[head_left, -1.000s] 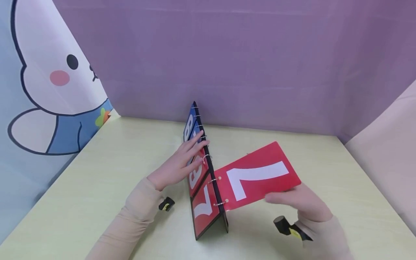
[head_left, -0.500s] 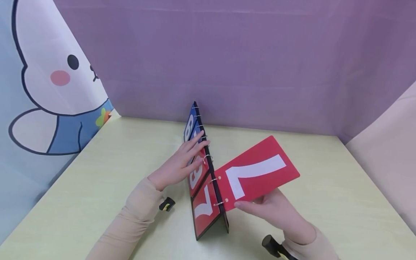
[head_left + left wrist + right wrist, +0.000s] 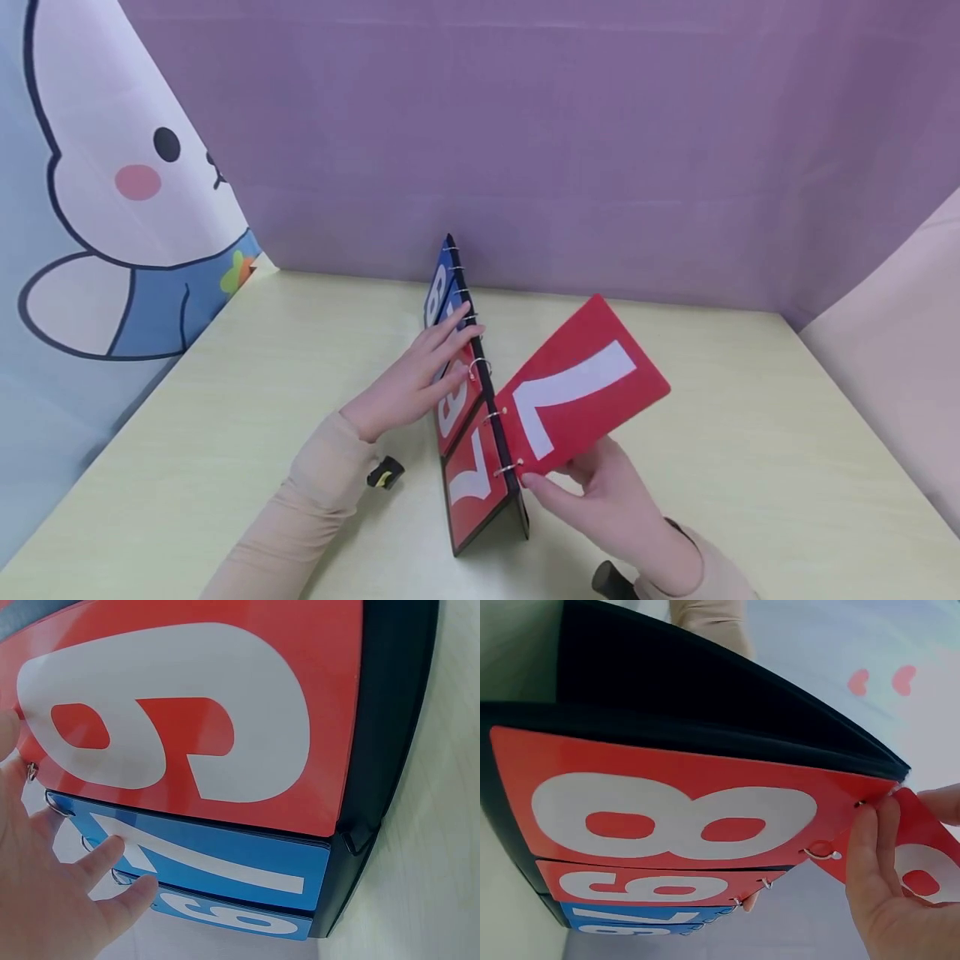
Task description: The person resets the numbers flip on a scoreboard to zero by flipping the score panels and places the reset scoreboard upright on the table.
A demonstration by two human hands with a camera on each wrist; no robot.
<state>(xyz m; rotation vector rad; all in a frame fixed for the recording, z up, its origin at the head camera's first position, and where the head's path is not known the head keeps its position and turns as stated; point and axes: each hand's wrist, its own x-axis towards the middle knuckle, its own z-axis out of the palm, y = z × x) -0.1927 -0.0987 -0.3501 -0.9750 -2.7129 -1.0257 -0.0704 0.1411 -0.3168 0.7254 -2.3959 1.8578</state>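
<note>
A flip scoreboard (image 3: pixel 480 392) stands like a tent on the table, with red and blue number cards on metal rings along its top edge. My left hand (image 3: pixel 412 379) rests on the far-left face and top edge, fingers spread; in the left wrist view, fingertips lie near the rings above the blue cards (image 3: pixel 217 859). My right hand (image 3: pixel 611 500) pinches a raised red card (image 3: pixel 581 383) bearing a white 7, close to its ring end. In the right wrist view a red card with an 8 (image 3: pixel 675 817) hangs on the scoreboard's other face.
The pale wooden table (image 3: pixel 750 433) runs under everything. A purple cloth (image 3: pixel 562 150) forms the back, and a cartoon rabbit print (image 3: pixel 97 200) hangs at the left. Black wrist-worn pieces show by both cuffs.
My right hand has slid along the red card from its outer corner toward the rings. The card has swung upward and tilted more to the left. My left hand stays put.
</note>
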